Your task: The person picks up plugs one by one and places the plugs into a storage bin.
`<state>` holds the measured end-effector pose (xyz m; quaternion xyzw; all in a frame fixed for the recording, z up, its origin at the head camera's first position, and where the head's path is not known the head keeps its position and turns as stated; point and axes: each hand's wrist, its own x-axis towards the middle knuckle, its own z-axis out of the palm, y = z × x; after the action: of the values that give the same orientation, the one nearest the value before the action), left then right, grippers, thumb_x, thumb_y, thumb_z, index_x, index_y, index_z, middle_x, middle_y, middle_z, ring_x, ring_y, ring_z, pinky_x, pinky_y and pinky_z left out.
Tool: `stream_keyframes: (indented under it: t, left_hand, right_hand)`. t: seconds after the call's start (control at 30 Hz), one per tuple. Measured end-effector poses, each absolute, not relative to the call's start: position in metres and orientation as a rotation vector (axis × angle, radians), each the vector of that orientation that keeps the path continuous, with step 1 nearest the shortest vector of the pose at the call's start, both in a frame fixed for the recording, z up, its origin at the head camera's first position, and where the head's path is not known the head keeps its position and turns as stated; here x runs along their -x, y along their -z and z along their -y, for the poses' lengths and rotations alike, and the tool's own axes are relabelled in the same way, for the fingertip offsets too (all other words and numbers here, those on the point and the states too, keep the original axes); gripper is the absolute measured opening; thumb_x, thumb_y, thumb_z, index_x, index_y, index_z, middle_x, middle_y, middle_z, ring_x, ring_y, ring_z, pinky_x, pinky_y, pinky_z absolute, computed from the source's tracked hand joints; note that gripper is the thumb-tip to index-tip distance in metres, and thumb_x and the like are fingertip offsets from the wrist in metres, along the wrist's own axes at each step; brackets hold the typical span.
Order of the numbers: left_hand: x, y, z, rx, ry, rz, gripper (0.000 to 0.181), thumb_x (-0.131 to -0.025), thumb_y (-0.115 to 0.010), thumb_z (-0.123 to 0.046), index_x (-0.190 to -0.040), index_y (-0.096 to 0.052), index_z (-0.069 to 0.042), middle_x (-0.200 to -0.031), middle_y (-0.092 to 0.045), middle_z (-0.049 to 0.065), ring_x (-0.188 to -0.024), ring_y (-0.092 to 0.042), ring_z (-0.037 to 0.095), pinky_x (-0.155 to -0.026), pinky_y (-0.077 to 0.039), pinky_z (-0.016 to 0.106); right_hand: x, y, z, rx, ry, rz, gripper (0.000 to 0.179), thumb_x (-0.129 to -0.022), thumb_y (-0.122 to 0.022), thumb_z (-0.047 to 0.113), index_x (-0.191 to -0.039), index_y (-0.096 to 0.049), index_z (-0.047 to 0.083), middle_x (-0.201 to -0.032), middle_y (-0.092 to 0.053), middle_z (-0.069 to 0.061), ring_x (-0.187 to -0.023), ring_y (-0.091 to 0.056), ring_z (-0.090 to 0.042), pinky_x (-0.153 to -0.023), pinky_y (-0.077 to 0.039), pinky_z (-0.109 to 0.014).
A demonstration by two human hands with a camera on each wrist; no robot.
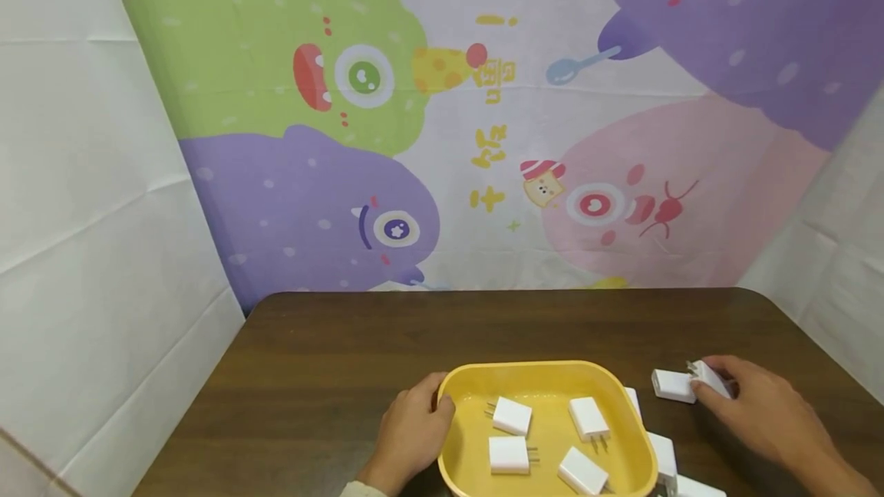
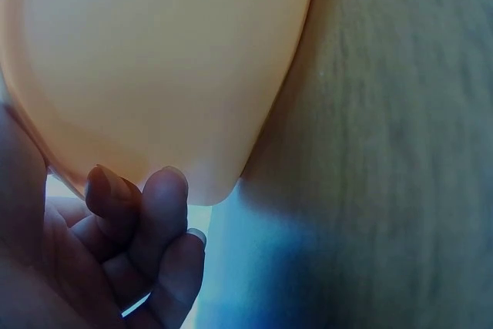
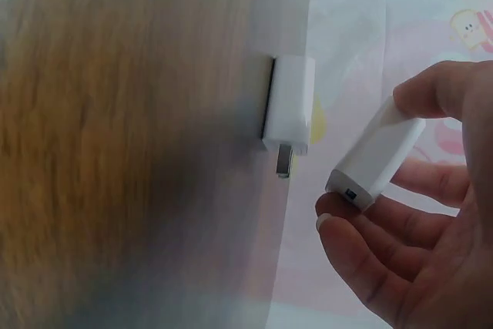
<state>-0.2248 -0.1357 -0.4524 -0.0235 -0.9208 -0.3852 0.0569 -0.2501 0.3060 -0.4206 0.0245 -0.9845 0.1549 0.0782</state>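
Observation:
My left hand (image 1: 414,428) holds the left rim of a yellow plastic container (image 1: 552,368), thumb at the rim. In the left wrist view its curled fingers (image 2: 166,206) lie against the container's outer wall (image 2: 177,59). My right hand (image 1: 766,409) pinches a white charger plug (image 1: 710,379) between thumb and fingers, its prongs toward the left in the head view. The right wrist view shows this charger plug (image 3: 377,152) tilted, with a small port on its end. Another white charger plug (image 1: 673,386) lies on the table just left of it.
Several white charger plugs (image 1: 509,455) lie spread inside the container, some prongs showing. More charger plugs (image 1: 661,457) sit on the brown table (image 1: 345,343) along the container's right side. A cartoon-printed cloth (image 1: 483,251) hangs behind the table; white sheets (image 1: 103,213) flank it.

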Motion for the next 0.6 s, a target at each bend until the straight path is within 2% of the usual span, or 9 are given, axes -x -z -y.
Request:
stream_keyframes:
  t: [0.2,0.6]
  left_hand:
    - [0.224,0.453,0.137,0.091,1.175,2.796,0.032,-0.098,-0.054,-0.026,-0.126,-0.068,-0.024,-0.102,-0.072,-0.008,-0.081,-0.062,0.009,-0.076,-0.049,0.046]
    - [0.224,0.453,0.137,0.085,1.174,2.782,0.031,-0.097,-0.055,-0.025,-0.125,-0.069,-0.023,-0.104,-0.072,-0.007,-0.085,-0.063,0.011,-0.078,-0.049,0.048]
  right_hand:
    - [0.248,0.420,-0.298,-0.087,-0.466,2.950,0.070,-0.090,-0.066,0.056,-0.127,-0.060,-0.004,-0.112,-0.064,-0.028,-0.091,-0.063,-0.038,-0.073,-0.050,-0.061]
    - [0.243,0.417,-0.291,-0.105,-0.459,2.913,0.068,-0.091,-0.063,0.058,-0.127,-0.061,0.000,-0.113,-0.066,-0.025,-0.092,-0.064,-0.038,-0.070,-0.050,-0.058]
